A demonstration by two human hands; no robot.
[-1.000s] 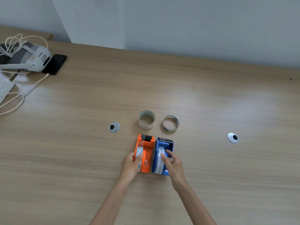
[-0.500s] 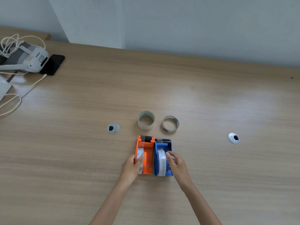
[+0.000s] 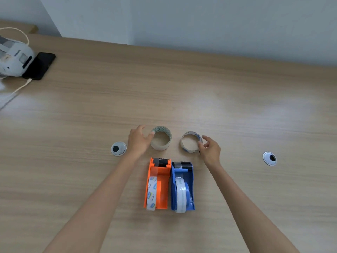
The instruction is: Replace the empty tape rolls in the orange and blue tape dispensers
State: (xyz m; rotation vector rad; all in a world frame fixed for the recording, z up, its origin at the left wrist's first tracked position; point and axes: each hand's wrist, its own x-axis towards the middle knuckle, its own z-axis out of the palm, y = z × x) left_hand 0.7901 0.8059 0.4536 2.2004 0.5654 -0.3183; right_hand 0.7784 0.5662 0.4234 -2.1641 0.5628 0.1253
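The orange dispenser (image 3: 160,187) and the blue dispenser (image 3: 184,187) lie side by side on the wooden table, each with a roll of clear tape in it. Beyond them stand two bare rolls: a taller cardboard core (image 3: 161,138) on the left and a thin ring (image 3: 190,142) on the right. My left hand (image 3: 138,140) rests against the left side of the cardboard core, thumb touching its rim. My right hand (image 3: 209,149) touches the right side of the thin ring with its fingertips. Neither roll is lifted.
Two round grey cable grommets sit in the table, one at the left (image 3: 118,148) and one at the right (image 3: 269,158). At the far left lie a white headset (image 3: 14,57), a black phone (image 3: 39,65) and white cables.
Both hands have left the dispensers and moved forward to the two bare rolls. The view has come closer to the table.
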